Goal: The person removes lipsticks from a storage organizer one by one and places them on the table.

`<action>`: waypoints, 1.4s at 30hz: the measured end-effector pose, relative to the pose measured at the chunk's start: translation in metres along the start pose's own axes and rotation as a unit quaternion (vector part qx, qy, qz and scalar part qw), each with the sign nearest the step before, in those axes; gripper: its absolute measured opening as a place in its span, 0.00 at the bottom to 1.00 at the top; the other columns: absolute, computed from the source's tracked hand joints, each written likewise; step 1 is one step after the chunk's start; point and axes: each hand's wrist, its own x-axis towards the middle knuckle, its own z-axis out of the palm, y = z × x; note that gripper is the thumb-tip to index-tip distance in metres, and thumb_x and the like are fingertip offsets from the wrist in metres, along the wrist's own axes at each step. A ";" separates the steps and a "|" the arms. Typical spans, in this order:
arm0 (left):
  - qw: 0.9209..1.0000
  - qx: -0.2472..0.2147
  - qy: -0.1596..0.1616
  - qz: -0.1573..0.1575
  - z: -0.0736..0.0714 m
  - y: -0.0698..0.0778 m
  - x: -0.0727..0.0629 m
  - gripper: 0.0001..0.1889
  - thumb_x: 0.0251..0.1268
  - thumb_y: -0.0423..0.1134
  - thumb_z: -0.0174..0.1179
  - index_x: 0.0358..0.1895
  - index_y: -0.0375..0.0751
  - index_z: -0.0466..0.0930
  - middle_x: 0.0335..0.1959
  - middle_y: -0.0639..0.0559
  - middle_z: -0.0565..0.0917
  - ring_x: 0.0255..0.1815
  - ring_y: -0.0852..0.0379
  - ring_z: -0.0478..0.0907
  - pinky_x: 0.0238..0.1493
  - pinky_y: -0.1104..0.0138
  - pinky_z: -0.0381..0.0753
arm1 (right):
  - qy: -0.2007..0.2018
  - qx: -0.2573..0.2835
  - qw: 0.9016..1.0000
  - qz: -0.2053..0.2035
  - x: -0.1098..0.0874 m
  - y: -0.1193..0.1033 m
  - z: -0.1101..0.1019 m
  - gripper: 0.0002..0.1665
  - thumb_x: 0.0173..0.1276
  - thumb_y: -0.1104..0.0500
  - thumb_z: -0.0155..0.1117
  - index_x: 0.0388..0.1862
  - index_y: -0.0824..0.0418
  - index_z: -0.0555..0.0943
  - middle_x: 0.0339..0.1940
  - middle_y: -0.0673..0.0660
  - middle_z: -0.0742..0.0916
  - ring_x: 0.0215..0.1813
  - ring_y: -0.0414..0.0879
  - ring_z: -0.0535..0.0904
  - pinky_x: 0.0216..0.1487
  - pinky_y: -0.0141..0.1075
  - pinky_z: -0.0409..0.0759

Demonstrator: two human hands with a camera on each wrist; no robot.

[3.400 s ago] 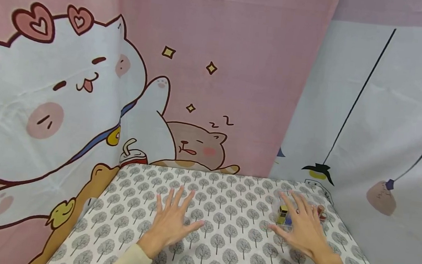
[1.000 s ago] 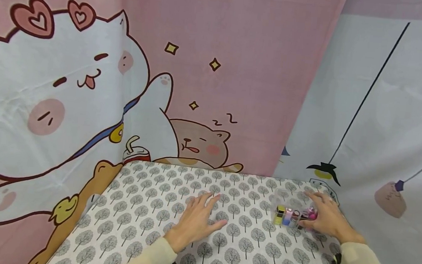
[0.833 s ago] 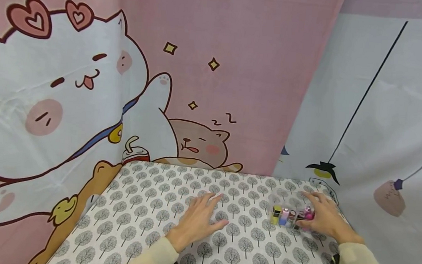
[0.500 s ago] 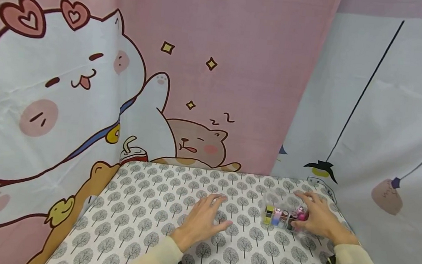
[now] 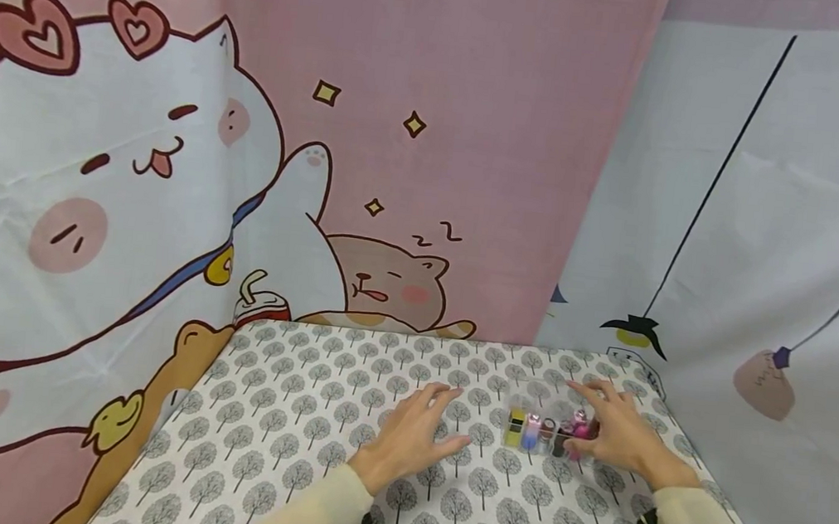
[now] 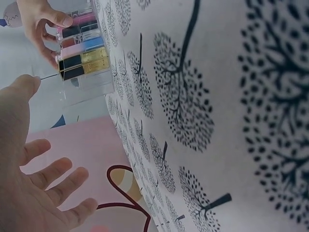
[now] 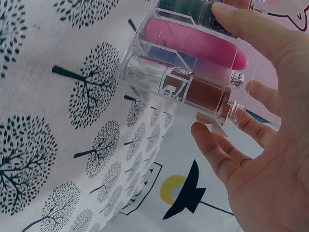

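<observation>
A clear plastic lipstick organizer (image 5: 528, 392) stands on the right half of the table. My right hand (image 5: 618, 429) grips its right end, thumb at the near side and fingers round the far side. In the right wrist view, a magenta tube (image 7: 193, 43) and a brown-capped clear tube (image 7: 207, 94) sit in its slots. A gold tube with a black cap (image 6: 87, 64) and a pink-and-blue tube (image 6: 84, 47) show in the left wrist view. To the organizer's left, my left hand (image 5: 412, 432) is held over the table with fingers spread and holds nothing.
A white cloth printed with grey trees (image 5: 343, 455) covers the table. A pink cartoon curtain (image 5: 472, 175) hangs behind its far edge, and a pale curtain (image 5: 803, 246) hangs along the right side.
My right hand has come to the organizer's right end and slid it leftward across the cloth. My left hand has moved right, toward the organizer, with its fingers still spread.
</observation>
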 end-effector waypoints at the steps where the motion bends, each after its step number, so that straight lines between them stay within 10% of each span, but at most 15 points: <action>1: 1.000 -0.004 -0.001 0.000 0.001 0.001 0.001 0.43 0.85 0.70 0.64 0.93 0.57 0.66 0.88 0.46 0.76 0.79 0.44 0.83 0.79 0.40 0.89 | -0.002 0.002 1.000 0.001 0.000 -0.002 0.000 0.67 0.59 0.38 0.96 0.92 0.55 0.71 0.84 0.75 0.75 0.75 0.85 0.75 0.59 0.88 0.85; 25: 0.999 -0.013 -0.029 0.001 0.026 0.017 0.025 0.47 0.81 0.72 0.68 0.93 0.61 0.63 0.91 0.48 0.71 0.66 0.54 0.88 0.68 0.48 0.96 | -0.008 0.027 0.999 -0.025 0.002 -0.029 0.009 0.68 0.57 0.40 0.97 0.93 0.51 0.71 0.84 0.69 0.78 0.75 0.78 0.76 0.63 0.86 0.86; 42: 0.999 -0.002 -0.036 0.008 0.030 0.014 0.029 0.55 0.73 0.68 0.78 0.95 0.60 0.60 0.95 0.48 0.66 0.85 0.45 0.79 0.78 0.42 0.90 | -0.011 0.020 0.999 -0.036 0.006 -0.052 0.014 0.68 0.57 0.39 0.97 0.93 0.47 0.71 0.84 0.65 0.80 0.79 0.75 0.77 0.70 0.86 0.83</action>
